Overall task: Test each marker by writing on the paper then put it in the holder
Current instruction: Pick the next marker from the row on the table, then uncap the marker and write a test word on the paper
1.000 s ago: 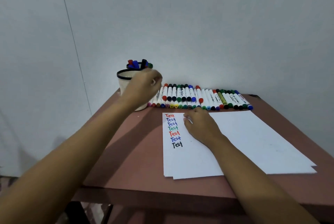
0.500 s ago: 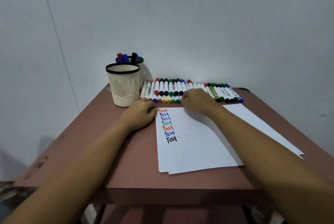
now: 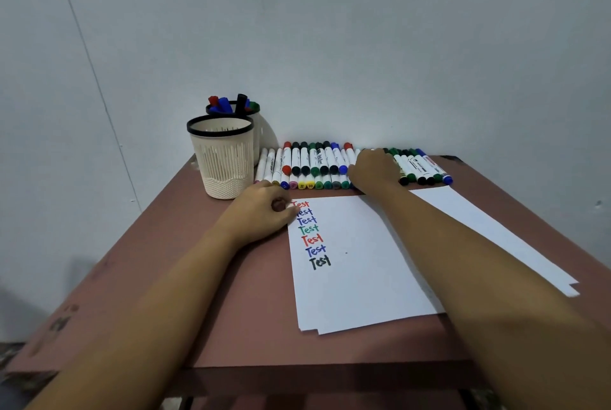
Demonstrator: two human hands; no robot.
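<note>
Tabletop marker-testing station, seen from the head camera. Left hand rests on the table with fingers curled, holding nothing, its knuckles touching the top left corner of the paper. Right hand lies across the row of markers at the table's far edge; whether its fingers grip one cannot be told. The paper carries a column of seven "Test" words in red, blue, green and black. Front holder, cream with a black rim, stands just left of the row; rear holder, behind it, contains capped markers.
</note>
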